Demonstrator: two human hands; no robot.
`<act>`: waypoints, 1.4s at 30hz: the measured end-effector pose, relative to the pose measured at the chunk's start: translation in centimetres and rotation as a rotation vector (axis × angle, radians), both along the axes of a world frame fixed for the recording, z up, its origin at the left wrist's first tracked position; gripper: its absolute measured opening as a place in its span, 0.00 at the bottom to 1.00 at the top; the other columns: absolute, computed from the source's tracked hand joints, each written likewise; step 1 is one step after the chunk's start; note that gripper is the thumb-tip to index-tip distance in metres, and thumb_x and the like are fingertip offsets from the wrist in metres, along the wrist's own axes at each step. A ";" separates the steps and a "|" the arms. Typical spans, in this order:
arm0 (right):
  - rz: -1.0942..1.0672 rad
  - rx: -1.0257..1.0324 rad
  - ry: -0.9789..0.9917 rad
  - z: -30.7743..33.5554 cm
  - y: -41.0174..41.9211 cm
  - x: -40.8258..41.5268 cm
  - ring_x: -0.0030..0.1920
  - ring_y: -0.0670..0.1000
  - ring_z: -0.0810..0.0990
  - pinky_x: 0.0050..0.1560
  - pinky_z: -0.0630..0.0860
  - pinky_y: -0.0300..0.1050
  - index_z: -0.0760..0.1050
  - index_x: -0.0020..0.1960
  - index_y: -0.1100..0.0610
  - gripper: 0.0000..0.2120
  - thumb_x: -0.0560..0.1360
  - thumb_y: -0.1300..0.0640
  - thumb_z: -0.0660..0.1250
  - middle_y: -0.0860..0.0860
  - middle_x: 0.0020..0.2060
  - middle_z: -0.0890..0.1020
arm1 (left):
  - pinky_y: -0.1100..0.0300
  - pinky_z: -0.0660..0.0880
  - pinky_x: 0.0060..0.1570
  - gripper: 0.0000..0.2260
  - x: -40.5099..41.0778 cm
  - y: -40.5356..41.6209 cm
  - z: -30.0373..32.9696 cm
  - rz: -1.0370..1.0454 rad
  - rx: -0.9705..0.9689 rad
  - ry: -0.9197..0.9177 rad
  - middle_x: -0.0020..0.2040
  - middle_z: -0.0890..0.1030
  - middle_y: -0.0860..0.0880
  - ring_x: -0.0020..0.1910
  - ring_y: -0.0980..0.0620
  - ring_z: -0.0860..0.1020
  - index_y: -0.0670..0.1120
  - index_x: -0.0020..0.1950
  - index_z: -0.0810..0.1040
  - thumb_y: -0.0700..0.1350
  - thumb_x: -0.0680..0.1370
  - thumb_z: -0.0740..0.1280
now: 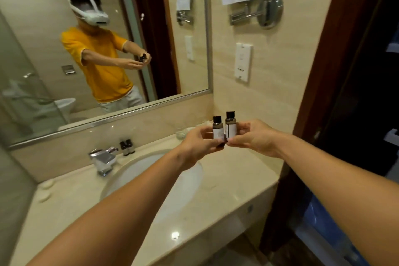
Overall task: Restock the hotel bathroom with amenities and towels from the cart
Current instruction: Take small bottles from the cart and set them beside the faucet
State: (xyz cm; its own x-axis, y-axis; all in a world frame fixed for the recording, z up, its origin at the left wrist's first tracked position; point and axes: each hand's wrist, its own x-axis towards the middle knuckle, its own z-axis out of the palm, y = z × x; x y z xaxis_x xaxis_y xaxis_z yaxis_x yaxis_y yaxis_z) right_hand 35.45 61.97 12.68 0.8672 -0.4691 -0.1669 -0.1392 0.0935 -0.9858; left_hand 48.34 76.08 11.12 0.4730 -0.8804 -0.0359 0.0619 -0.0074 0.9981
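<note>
In the mirror, the person wears a yellow T-shirt [103,67], light trousers [127,101] and a white headset [92,14]

Two small upright bottles [224,126] side by side, one each in left hand [199,143] and right hand [252,137], above the vanity counter [233,181].

A hotel-style bathroom: marble counter [226,181], sink [138,177], faucet [103,158], wall mirror [64,54].

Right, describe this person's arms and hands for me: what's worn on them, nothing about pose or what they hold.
Both forearms are bare; no sleeve reaches into the direct view. The left hand and right hand wear no gloves, and no watch, ring or bracelet shows. The mirror reflects a short-sleeved yellow shirt with pale trim at the cuffs, ending above the elbows. Finer marks are lost to blur.
</note>
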 end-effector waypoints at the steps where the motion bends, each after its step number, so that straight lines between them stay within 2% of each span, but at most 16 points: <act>1: -0.005 -0.013 -0.001 -0.2 0.4 1.1 0.51 0.56 0.85 0.48 0.83 0.41 0.78 0.60 0.65 0.20 0.71 0.77 0.70 0.63 0.53 0.84 | 0.58 0.82 0.52 0.14 0.9 0.5 -0.2 0.028 -0.002 0.031 0.51 0.82 0.39 0.51 0.44 0.82 0.38 0.59 0.78 0.27 0.76 0.67; 4: -0.001 -0.060 0.000 -1.0 1.0 4.6 0.48 0.55 0.86 0.47 0.83 0.41 0.77 0.61 0.66 0.21 0.69 0.75 0.73 0.62 0.50 0.85 | 0.55 0.81 0.53 0.17 3.4 1.6 -0.7 0.124 0.000 0.109 0.53 0.81 0.36 0.51 0.41 0.82 0.35 0.64 0.74 0.26 0.76 0.67; 8: 0.033 -0.126 0.016 -2.5 1.4 9.4 0.43 0.54 0.87 0.44 0.83 0.43 0.78 0.57 0.67 0.21 0.66 0.72 0.78 0.60 0.44 0.86 | 0.55 0.81 0.54 0.20 6.5 2.7 -1.7 0.189 0.040 0.033 0.53 0.82 0.36 0.51 0.42 0.83 0.36 0.63 0.76 0.30 0.72 0.73; 11: 0.083 -0.139 0.040 -3.8 0.6 12.9 0.44 0.54 0.87 0.45 0.83 0.45 0.79 0.55 0.64 0.20 0.65 0.69 0.80 0.59 0.44 0.86 | 0.53 0.81 0.55 0.22 9.3 2.4 -3.1 0.256 0.030 0.056 0.56 0.82 0.34 0.54 0.41 0.82 0.35 0.64 0.74 0.29 0.72 0.73; 16: 0.174 -0.223 0.123 -6.1 -1.6 19.7 0.46 0.50 0.87 0.43 0.81 0.43 0.79 0.54 0.59 0.19 0.66 0.62 0.81 0.53 0.45 0.87 | 0.57 0.81 0.54 0.17 14.5 0.7 -4.9 0.396 0.057 0.051 0.59 0.80 0.35 0.55 0.41 0.81 0.36 0.62 0.75 0.28 0.74 0.71; 18: 0.195 -0.253 0.126 -7.1 -2.6 22.8 0.47 0.49 0.86 0.42 0.79 0.42 0.79 0.54 0.60 0.18 0.68 0.60 0.81 0.52 0.45 0.86 | 0.56 0.80 0.56 0.16 17.2 -0.2 -6.2 0.465 0.090 0.037 0.59 0.79 0.35 0.57 0.39 0.81 0.37 0.61 0.76 0.29 0.75 0.70; 20: 0.208 -0.295 0.131 -8.1 -3.4 25.7 0.43 0.47 0.82 0.40 0.76 0.39 0.79 0.53 0.61 0.17 0.68 0.60 0.80 0.50 0.43 0.84 | 0.54 0.80 0.56 0.15 19.6 -0.9 -7.6 0.533 0.158 -0.003 0.59 0.79 0.37 0.56 0.40 0.81 0.39 0.62 0.76 0.32 0.76 0.70; 23: 0.215 -0.334 0.142 -10.3 -4.4 29.9 0.39 0.47 0.77 0.37 0.71 0.36 0.80 0.53 0.61 0.17 0.67 0.60 0.81 0.51 0.40 0.81 | 0.57 0.81 0.50 0.16 22.8 -1.4 -10.2 0.620 0.263 -0.068 0.57 0.79 0.44 0.52 0.46 0.82 0.45 0.65 0.75 0.36 0.78 0.70; 26: 0.222 -0.347 0.168 -12.9 -4.6 33.2 0.40 0.47 0.78 0.38 0.72 0.38 0.81 0.52 0.58 0.14 0.69 0.60 0.80 0.51 0.44 0.83 | 0.56 0.82 0.45 0.15 25.0 -1.7 -13.0 0.740 0.301 -0.079 0.54 0.80 0.46 0.46 0.48 0.84 0.45 0.65 0.73 0.37 0.79 0.68; 29: 0.225 -0.317 0.158 -15.6 -3.8 35.7 0.35 0.48 0.77 0.35 0.77 0.40 0.80 0.51 0.59 0.12 0.70 0.64 0.78 0.51 0.42 0.81 | 0.53 0.82 0.49 0.09 26.7 -2.1 -15.3 0.819 0.345 -0.080 0.53 0.80 0.46 0.48 0.46 0.83 0.46 0.56 0.74 0.39 0.78 0.69; 31: 0.240 -0.300 0.172 -17.5 -3.0 37.2 0.34 0.50 0.78 0.42 0.80 0.49 0.79 0.48 0.59 0.10 0.70 0.66 0.78 0.52 0.40 0.81 | 0.52 0.80 0.52 0.07 28.0 -2.3 -17.0 0.862 0.364 -0.096 0.51 0.80 0.48 0.49 0.47 0.82 0.49 0.52 0.74 0.42 0.78 0.70; 33: 0.251 -0.315 0.195 -19.6 -2.3 38.7 0.33 0.50 0.78 0.45 0.80 0.52 0.79 0.46 0.57 0.10 0.70 0.65 0.78 0.51 0.40 0.82 | 0.57 0.78 0.53 0.07 29.4 -2.3 -18.7 0.885 0.372 -0.108 0.50 0.80 0.50 0.48 0.51 0.80 0.48 0.52 0.74 0.42 0.78 0.71; 36: 0.203 -0.395 0.215 -22.8 -1.9 41.1 0.34 0.46 0.77 0.44 0.77 0.46 0.78 0.44 0.50 0.11 0.69 0.59 0.79 0.47 0.40 0.83 | 0.60 0.76 0.53 0.07 31.7 -2.5 -21.2 0.905 0.377 -0.127 0.46 0.80 0.53 0.48 0.55 0.79 0.47 0.53 0.74 0.41 0.78 0.70; 39: 0.132 -0.497 0.235 -25.0 -1.9 43.9 0.34 0.45 0.77 0.39 0.71 0.41 0.77 0.43 0.48 0.10 0.69 0.56 0.78 0.43 0.39 0.82 | 0.67 0.75 0.49 0.08 34.4 -2.7 -23.6 0.887 0.415 -0.208 0.46 0.79 0.57 0.48 0.57 0.79 0.49 0.53 0.74 0.40 0.78 0.70; 40: 0.109 -0.517 0.235 -25.6 -1.9 44.8 0.35 0.45 0.78 0.38 0.70 0.41 0.77 0.43 0.48 0.11 0.69 0.56 0.78 0.43 0.38 0.82 | 0.67 0.75 0.49 0.08 35.2 -2.9 -24.5 0.877 0.425 -0.233 0.47 0.80 0.56 0.49 0.56 0.79 0.49 0.54 0.74 0.40 0.78 0.69; 42: 0.062 -0.530 0.228 -26.7 -1.7 46.5 0.36 0.44 0.78 0.37 0.70 0.39 0.77 0.46 0.48 0.12 0.69 0.56 0.78 0.42 0.35 0.80 | 0.56 0.78 0.52 0.08 36.9 -3.0 -26.2 0.867 0.453 -0.296 0.48 0.81 0.53 0.50 0.53 0.80 0.49 0.55 0.74 0.41 0.78 0.69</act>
